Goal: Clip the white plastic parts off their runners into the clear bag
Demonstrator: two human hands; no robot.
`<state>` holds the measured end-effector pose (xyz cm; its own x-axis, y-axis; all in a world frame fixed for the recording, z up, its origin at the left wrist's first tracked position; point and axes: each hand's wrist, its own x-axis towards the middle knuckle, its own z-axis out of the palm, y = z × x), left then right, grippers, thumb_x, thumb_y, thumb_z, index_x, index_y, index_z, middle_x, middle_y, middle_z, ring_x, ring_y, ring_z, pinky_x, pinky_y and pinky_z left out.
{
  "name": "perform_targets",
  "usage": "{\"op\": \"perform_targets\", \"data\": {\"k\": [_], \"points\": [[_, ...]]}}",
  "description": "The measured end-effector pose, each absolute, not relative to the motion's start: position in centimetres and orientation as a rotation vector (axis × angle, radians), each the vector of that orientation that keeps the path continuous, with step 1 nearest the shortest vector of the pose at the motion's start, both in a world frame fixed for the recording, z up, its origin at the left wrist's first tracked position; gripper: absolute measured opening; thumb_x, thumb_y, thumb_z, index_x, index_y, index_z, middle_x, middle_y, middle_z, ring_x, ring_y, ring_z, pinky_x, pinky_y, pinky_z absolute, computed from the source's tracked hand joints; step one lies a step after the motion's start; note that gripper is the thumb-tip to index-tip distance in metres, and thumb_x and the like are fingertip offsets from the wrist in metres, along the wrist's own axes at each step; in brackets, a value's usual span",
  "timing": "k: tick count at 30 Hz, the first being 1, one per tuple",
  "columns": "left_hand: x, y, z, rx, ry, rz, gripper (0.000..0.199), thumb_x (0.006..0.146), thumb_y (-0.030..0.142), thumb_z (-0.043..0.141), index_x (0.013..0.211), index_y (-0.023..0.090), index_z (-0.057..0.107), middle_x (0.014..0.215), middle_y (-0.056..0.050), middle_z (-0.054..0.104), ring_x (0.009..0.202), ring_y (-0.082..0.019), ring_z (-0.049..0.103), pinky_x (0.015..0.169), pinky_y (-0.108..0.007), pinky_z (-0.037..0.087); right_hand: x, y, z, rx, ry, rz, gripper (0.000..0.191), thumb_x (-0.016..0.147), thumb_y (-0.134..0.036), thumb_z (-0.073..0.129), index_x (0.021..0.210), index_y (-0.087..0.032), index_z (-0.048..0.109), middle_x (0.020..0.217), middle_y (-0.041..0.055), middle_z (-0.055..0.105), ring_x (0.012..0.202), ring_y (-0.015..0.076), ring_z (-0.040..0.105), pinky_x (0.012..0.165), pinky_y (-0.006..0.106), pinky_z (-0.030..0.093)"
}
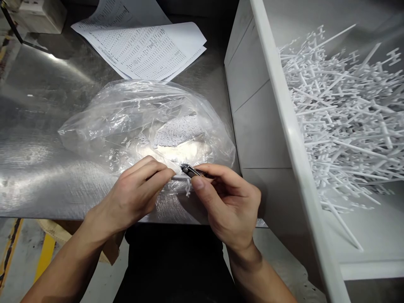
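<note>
My left hand is closed, its fingertips pinching one end of a thin white plastic sprue with small branches hanging down. A small metal nail clipper sits between the thumb and fingers of my right hand. Its jaws point left and lie right at the sprue; whether they touch it I cannot tell. Just beyond both hands a clear plastic bag is spread on the metal table, with a heap of tiny pale pieces inside it.
On the right stands a grey bin with many white plastic sprues piled in it. Printed sheets lie at the back of the metal table. A pale box is at the back left. Below the front edge is a cardboard box.
</note>
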<state>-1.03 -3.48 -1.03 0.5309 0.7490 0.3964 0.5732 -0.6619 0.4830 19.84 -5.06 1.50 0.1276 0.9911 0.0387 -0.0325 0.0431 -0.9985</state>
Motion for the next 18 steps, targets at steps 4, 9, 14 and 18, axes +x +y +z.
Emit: {"op": "perform_targets", "data": {"k": [4, 9, 14, 18], "points": [[-0.91, -3.57, -1.15, 2.538, 1.095, 0.817, 0.032, 0.099, -0.004, 0.052, 0.117, 0.019, 0.064, 0.099, -0.002, 0.069, 0.09, -0.015, 0.061, 0.08, -0.029, 0.054, 19.82, -4.84, 1.35, -1.215, -1.128, 1.084, 0.003, 0.091, -0.018, 0.084, 0.093, -0.02, 0.083, 0.062, -0.0043, 0.067, 0.052, 0.0094, 0.057, 0.048, 0.021, 0.049], [-0.69, -3.46, -1.37, 2.587, 1.132, 0.803, 0.033, 0.099, -0.006, 0.051, 0.116, 0.018, 0.065, 0.096, -0.001, 0.068, 0.086, -0.014, 0.059, 0.078, -0.029, 0.053, 19.84, -4.26, 1.31, -1.273, -1.044, 1.191, 0.016, 0.098, -0.029, 0.08, 0.087, -0.018, 0.08, 0.056, -0.0066, 0.06, 0.047, 0.0064, 0.049, 0.045, 0.019, 0.042], [-0.69, -3.33, -1.05, 2.492, 1.156, 0.84, 0.023, 0.102, -0.001, 0.056, 0.112, 0.016, 0.067, 0.094, -0.002, 0.069, 0.088, -0.014, 0.063, 0.082, -0.029, 0.054, 19.94, -4.27, 1.32, -1.226, -0.93, 1.203, 0.01, 0.094, -0.027, 0.083, 0.088, -0.019, 0.082, 0.056, -0.0067, 0.061, 0.047, 0.0059, 0.047, 0.044, 0.018, 0.039], [-0.77, -3.39, -0.72, 2.42, 1.187, 0.944, 0.017, 0.105, 0.005, 0.059, 0.116, 0.014, 0.069, 0.098, -0.004, 0.074, 0.09, -0.014, 0.067, 0.084, -0.029, 0.056, 20.43, -4.72, 1.48, -1.213, -0.977, 1.155, 0.003, 0.086, -0.02, 0.085, 0.084, -0.021, 0.083, 0.054, -0.0064, 0.062, 0.045, 0.006, 0.049, 0.042, 0.016, 0.04]]}}
